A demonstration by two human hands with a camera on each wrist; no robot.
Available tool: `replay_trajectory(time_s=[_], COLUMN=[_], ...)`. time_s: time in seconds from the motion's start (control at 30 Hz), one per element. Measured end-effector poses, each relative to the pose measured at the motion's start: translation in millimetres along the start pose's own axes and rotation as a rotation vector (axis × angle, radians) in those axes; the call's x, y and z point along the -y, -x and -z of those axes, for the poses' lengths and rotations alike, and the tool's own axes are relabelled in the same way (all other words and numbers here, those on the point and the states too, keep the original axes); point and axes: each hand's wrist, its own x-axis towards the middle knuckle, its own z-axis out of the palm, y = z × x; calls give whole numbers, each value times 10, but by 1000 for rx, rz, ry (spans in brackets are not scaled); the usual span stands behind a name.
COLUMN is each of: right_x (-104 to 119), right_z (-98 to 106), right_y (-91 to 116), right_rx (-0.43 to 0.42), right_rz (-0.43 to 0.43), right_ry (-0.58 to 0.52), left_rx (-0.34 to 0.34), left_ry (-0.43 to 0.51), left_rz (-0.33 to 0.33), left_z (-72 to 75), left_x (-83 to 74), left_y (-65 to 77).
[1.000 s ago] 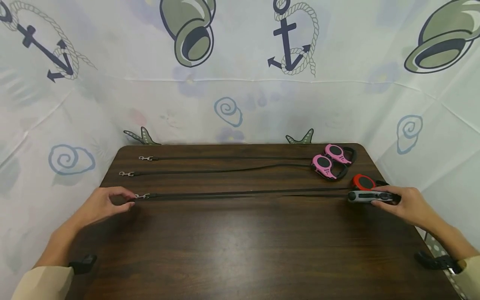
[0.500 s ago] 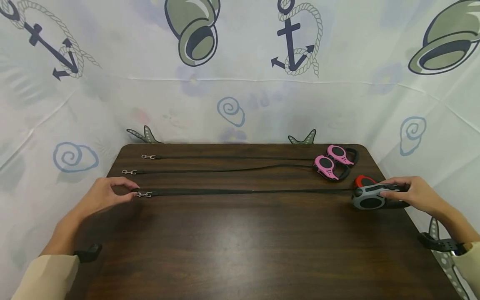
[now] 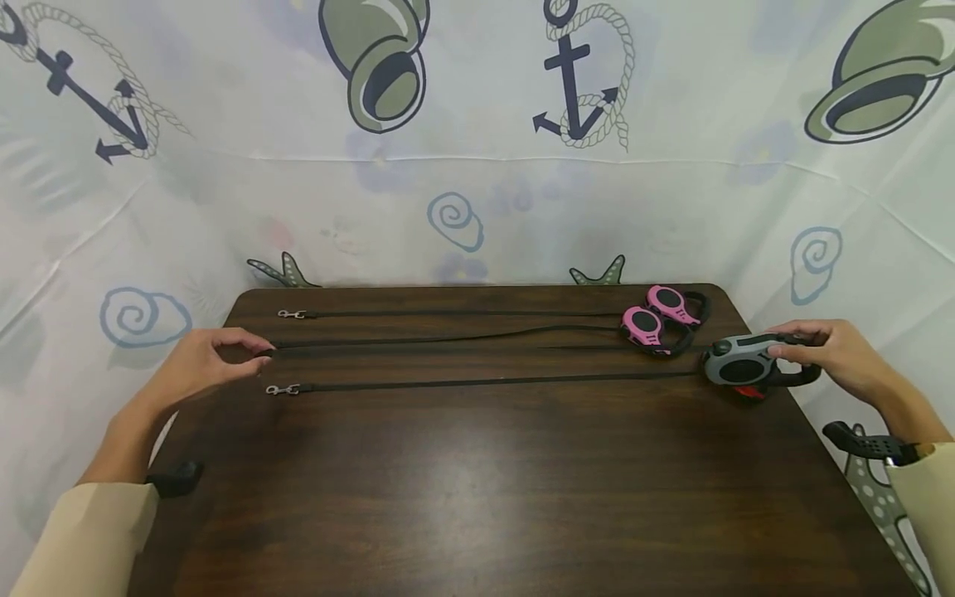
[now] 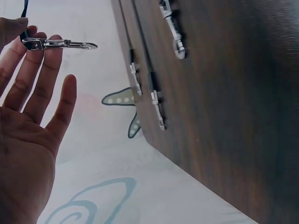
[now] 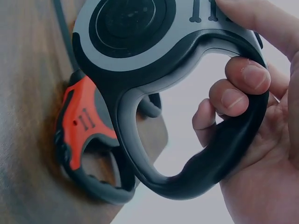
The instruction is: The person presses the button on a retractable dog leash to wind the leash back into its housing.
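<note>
My right hand (image 3: 846, 361) grips the black loop handle of a grey retractable dog leash (image 3: 739, 370), fingers curled through it in the right wrist view. The grey case is raised above a red retractable leash (image 5: 86, 123) that lies on the table, mostly hidden in the head view. At the far end of the grey leash's drawn-out dark strap, my left hand (image 3: 197, 369) pinches the strap beside its metal snap hook (image 4: 60, 44). The hook hangs free of the table in the left wrist view, with the other fingers spread behind it.
Two pink retractable leashes (image 3: 643, 327) lie at the back right, their straps stretched left to snap hooks (image 3: 292, 314). The red leash's strap (image 3: 485, 382) runs parallel in front, ending in a hook (image 3: 283, 390). Patterned white cloth (image 3: 507, 224) surrounds the dark wooden table (image 3: 462, 497).
Both hands have carried the grey leash up and away from me. Its strap passed from in front of the red leash's strap to behind it. The grey case turned from edge-on to face-up.
</note>
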Motion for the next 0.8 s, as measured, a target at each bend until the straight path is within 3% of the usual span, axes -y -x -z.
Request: replay_trajectory(time_s=[0.2,0.37,0.53,0.63,0.8], right_x=[14,20,14,9,3], right_z=[14,9,7,-1,-45], right_y=[-106,-183,-273,-318,-361], right_rx=[17,69,161,212,220], right_rz=[37,79,165,205,211], right_ry=[-192,-453,-730,-824,-878], left_rx=[4,-2,-5,5,28], left_ry=[64,44,44,54,59], left_rz=[87,156,167,172,204], left_z=[64,117,152,154,142], left_x=[18,14,14,37,68], left_y=[-60,-87,-122,-137,-134])
